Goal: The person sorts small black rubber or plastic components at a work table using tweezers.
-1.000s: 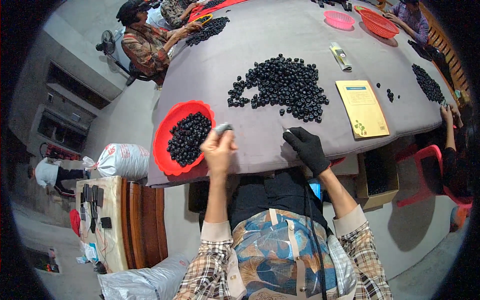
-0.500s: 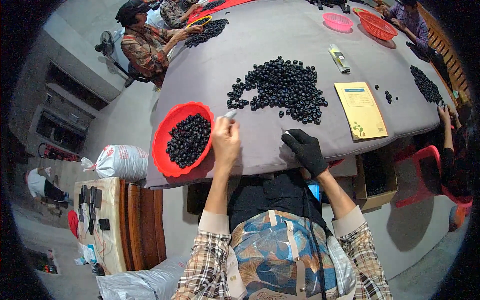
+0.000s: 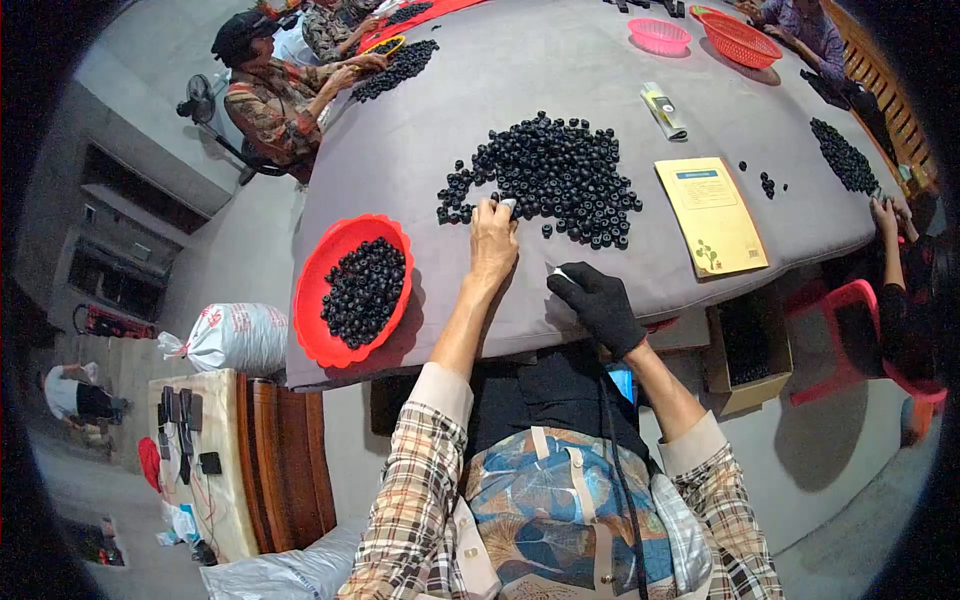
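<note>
A loose pile of small round black pieces (image 3: 565, 170), several with a pale ring or hole on top, spreads over the grey tablecloth. My bare left hand (image 3: 493, 238) reaches its near edge, fingers bent down onto the pieces, with a pale cover on one fingertip. What lies between those fingertips is hidden. In a black glove, my right hand (image 3: 600, 305) is closed on a small knife (image 3: 560, 272), of which a pale handle and a thin tip show. It stays just above the cloth, nearer me than the pile. Left of my arms, a red scalloped bowl (image 3: 305, 318) holds more black pieces.
A yellow booklet (image 3: 712, 225) and a clear-and-green packet (image 3: 664, 112) lie right of the pile. Farther off are a pink basket (image 3: 660, 38) and a red basket (image 3: 740, 42). Other people sit around the table with their own heaps. An open carton (image 3: 745, 360) stands below the table's edge.
My left hand has gone from beside the red bowl, forward and right, to the near edge of the pile. My right hand keeps its grip on the knife. The view has shifted slightly.
</note>
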A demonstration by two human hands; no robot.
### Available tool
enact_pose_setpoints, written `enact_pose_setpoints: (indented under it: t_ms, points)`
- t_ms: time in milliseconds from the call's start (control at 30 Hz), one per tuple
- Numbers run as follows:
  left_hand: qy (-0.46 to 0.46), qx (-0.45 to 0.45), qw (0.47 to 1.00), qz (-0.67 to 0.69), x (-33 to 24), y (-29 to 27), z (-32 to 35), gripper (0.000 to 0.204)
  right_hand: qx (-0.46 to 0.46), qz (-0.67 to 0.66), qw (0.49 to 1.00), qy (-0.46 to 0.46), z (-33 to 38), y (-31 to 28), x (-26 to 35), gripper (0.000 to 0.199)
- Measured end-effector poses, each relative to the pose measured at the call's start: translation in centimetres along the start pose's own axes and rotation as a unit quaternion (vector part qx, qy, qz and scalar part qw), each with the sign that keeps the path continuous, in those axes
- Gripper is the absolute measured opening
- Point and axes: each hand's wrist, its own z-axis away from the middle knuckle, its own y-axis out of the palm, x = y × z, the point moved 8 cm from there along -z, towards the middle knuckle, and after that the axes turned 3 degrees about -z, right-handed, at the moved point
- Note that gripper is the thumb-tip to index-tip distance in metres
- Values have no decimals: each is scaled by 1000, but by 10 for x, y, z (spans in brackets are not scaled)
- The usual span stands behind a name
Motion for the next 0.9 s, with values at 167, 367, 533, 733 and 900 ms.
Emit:
enact_pose_setpoints:
  t_ms: [167,367,533,733,900]
  points:
    - [-12,-50,998,27,-3,-13,15,19,-10,0,1000,6,3,0,-6,27]
    - [-38,5,997,-63,0,-15,22,12,-2,-64,995,70,3,2,-14,21]
    - [-92,-8,992,81,0,-25,25,10,4,-23,999,34,2,2,-7,21]
    - [-280,133,719,622,-34,22,60,16,-41,-190,972,131,2,-4,-17,20]
    - [-275,113,604,739,-46,29,68,15,-38,-186,974,126,1,-3,-16,27]
